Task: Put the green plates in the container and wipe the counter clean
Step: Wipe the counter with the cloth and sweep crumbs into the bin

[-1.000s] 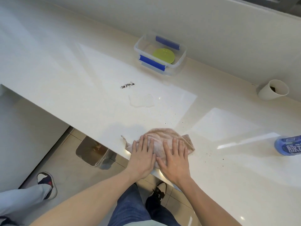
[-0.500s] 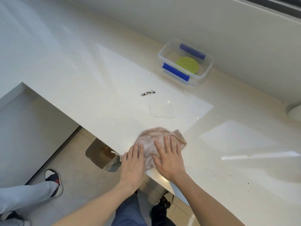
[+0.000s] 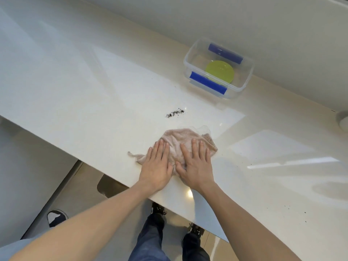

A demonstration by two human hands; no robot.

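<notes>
A pinkish cloth (image 3: 180, 137) lies on the pale counter (image 3: 94, 91) near its front edge. My left hand (image 3: 157, 164) and my right hand (image 3: 195, 164) press flat on it side by side, fingers stretched forward. The cloth's far edge touches a small clear puddle (image 3: 204, 129). A patch of dark crumbs (image 3: 175, 113) lies just beyond the cloth. At the back right stands a clear container (image 3: 244, 85) with blue clips, with a green plate (image 3: 220, 71) inside it.
Small dark specks (image 3: 288, 207) dot the counter to the right. A white cup (image 3: 343, 121) shows at the right edge. Under the counter's edge stands a bin (image 3: 108, 186). Another person's shoe (image 3: 56, 217) is on the floor at the left.
Both hands have pushed the cloth forward, away from the counter's front edge, and its far edge now reaches the puddle. The view has swung to the left.
</notes>
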